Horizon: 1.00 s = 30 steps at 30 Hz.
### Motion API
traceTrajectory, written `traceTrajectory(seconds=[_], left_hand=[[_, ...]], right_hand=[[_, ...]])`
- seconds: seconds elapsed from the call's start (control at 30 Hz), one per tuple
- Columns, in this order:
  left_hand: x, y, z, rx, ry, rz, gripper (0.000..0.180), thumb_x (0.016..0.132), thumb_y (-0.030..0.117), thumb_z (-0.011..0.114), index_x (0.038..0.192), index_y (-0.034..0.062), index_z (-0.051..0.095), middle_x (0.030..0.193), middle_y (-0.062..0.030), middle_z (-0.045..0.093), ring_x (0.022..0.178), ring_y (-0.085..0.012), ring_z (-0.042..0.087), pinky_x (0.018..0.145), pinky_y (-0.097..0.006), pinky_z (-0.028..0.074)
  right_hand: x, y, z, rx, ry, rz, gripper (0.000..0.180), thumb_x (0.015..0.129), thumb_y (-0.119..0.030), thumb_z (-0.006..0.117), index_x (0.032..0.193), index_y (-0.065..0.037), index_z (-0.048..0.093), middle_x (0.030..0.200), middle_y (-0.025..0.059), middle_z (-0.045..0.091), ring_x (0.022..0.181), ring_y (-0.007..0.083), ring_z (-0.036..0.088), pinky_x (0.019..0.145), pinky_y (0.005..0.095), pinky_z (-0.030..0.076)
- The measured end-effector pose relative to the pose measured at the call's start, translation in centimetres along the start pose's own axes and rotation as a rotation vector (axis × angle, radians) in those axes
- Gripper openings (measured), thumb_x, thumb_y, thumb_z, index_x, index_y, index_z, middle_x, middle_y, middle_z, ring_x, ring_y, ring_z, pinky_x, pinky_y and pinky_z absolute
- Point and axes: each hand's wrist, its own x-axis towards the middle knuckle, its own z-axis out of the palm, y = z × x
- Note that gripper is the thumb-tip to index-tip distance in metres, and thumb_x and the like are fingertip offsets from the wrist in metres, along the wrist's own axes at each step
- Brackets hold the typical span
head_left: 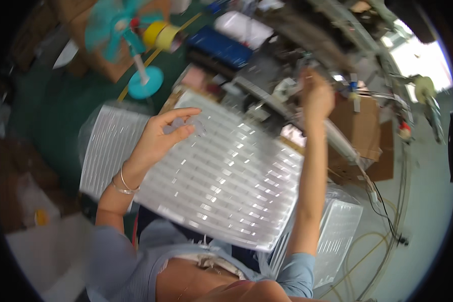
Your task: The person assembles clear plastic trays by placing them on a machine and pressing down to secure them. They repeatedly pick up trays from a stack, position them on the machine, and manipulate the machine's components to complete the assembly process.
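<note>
My left hand (pixel 158 133) is over the left side of a large white ribbed tray (pixel 206 201). Its thumb and fingers are closed on a few small translucent plastic pieces (pixel 189 126). The tray lies in front of my body, with rows of slots and many shiny spots along them. My right arm stretches far forward past the tray's right edge. At its end my right hand (pixel 318 95) is raised by the metal machine (pixel 282 75), its fingers curled in. Blur hides what, if anything, is between those fingers.
More white ribbed trays stand at the left (pixel 110 146) and lower right (pixel 337 236). A turquoise fan (pixel 146 83) is on the green floor at the far left. Beyond the tray is a blue box (pixel 219 45). Cardboard boxes (pixel 365 126), cables and a yellow hose (pixel 352 251) are on the right.
</note>
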Motion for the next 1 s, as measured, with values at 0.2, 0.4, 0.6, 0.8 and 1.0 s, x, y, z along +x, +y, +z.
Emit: traceTrajectory(seconds=[0.2, 0.4, 0.6, 0.8, 1.0], left_hand=[[-10.8, -1.7, -1.8, 0.495, 0.026, 0.117, 0.029, 0.076, 0.01, 0.07, 0.101, 0.0014, 0.059, 0.093, -0.0081, 0.063, 0.084, -0.0221, 0.06, 0.073, -0.032, 0.049], [-16.6, -5.6, -0.3, 0.879, -0.263, 0.495, 0.026, 0.072, 0.012, 0.066, 0.096, 0.0043, 0.062, 0.092, -0.0077, 0.062, 0.076, -0.0199, 0.058, 0.064, -0.031, 0.047], [-17.7, -7.3, 0.5, 1.192, -0.296, 0.535, 0.035, 0.071, 0.015, 0.057, 0.105, 0.0066, 0.06, 0.087, -0.0027, 0.055, 0.077, -0.0161, 0.052, 0.064, -0.026, 0.043], [-18.2, -6.5, 0.1, 1.236, -0.343, 0.458, 0.035, 0.072, 0.014, 0.056, 0.106, 0.0048, 0.058, 0.094, -0.0055, 0.056, 0.083, -0.0182, 0.053, 0.066, -0.029, 0.044], [-18.2, -6.5, 3.4, 0.98, -0.284, 0.675, 0.03, 0.073, 0.013, 0.054, 0.102, 0.003, 0.055, 0.105, -0.009, 0.056, 0.092, -0.0201, 0.053, 0.073, -0.03, 0.044]], right_hand=[[-6.6, -0.8, -4.4, 0.441, 0.055, 0.096, 0.043, 0.087, -0.019, 0.06, 0.121, 0.005, 0.05, 0.126, 0.0163, 0.051, 0.117, 0.0243, 0.049, 0.1, 0.0355, 0.034], [-20.6, -10.8, -9.7, 0.58, -0.609, -0.122, 0.036, 0.07, -0.007, 0.073, 0.104, -0.006, 0.063, 0.097, 0.0115, 0.062, 0.086, 0.0263, 0.061, 0.073, 0.0337, 0.05], [-29.1, -16.3, -8.9, 0.445, -0.781, -0.439, 0.031, 0.076, -0.01, 0.06, 0.107, -0.012, 0.059, 0.089, 0.0047, 0.055, 0.076, 0.0205, 0.057, 0.063, 0.0296, 0.048], [-28.7, -16.4, -9.6, 0.677, -0.808, -0.196, 0.032, 0.073, -0.005, 0.064, 0.104, -0.01, 0.058, 0.091, 0.0064, 0.056, 0.083, 0.023, 0.058, 0.068, 0.0322, 0.049], [-24.6, -11.8, -11.0, 0.822, -0.442, 0.219, 0.027, 0.073, 0.001, 0.062, 0.098, -0.002, 0.054, 0.099, 0.0107, 0.058, 0.085, 0.0207, 0.057, 0.069, 0.0288, 0.048]])
